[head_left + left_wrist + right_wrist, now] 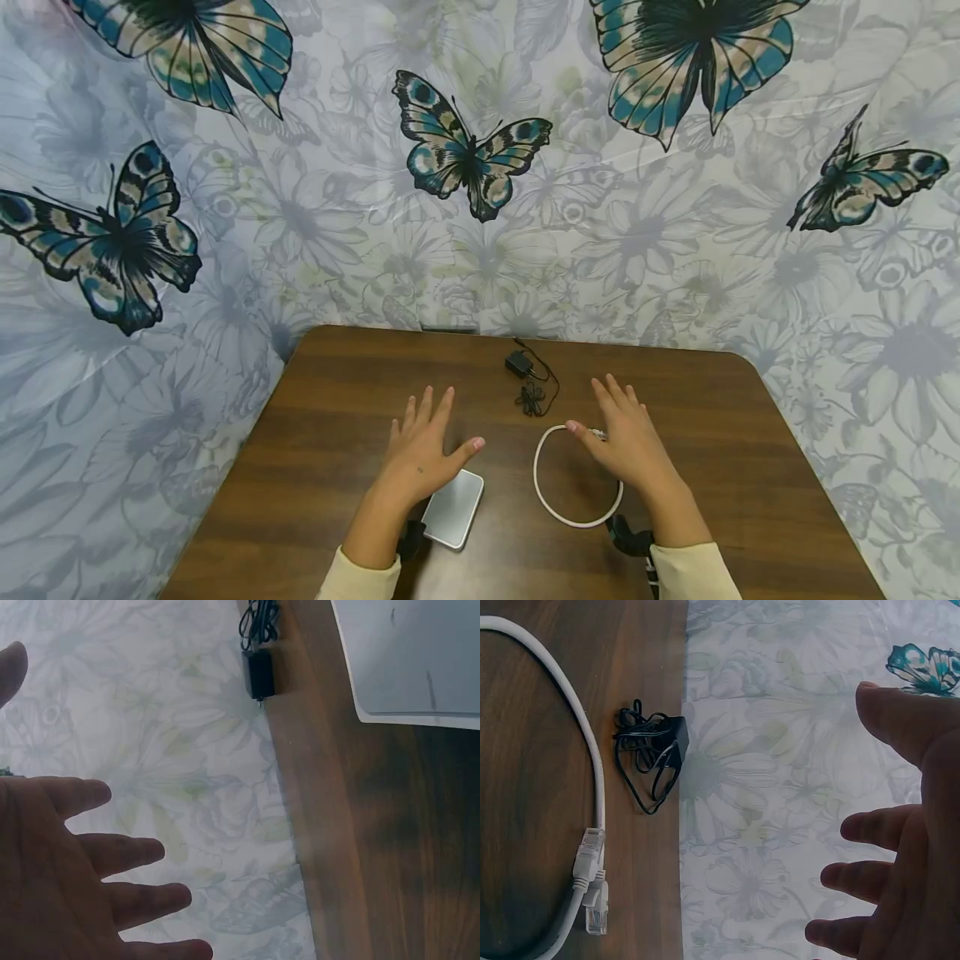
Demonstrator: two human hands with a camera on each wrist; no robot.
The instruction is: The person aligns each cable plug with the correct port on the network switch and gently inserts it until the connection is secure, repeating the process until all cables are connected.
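Both hands are held out over the table with fingers spread and nothing in them. In the head view my left hand (416, 458) is nearest a flat silver box with rounded corners and a white edge (456, 510), overlapping its upper left corner. My right hand (630, 437) overlaps the upper right of a white Ethernet cable (537, 475) lying in a loop. The right wrist view shows the cable's two clear plugs (592, 847) side by side. Beyond the hands lies a black power adapter (518, 363) with its thin cord bundled (531, 398).
The brown wooden table (337, 392) has rounded far corners. Right behind it hangs a pale flowered cloth (315, 233) printed with large butterflies (471, 158). Dark wrist straps (630, 540) show at both sleeves.
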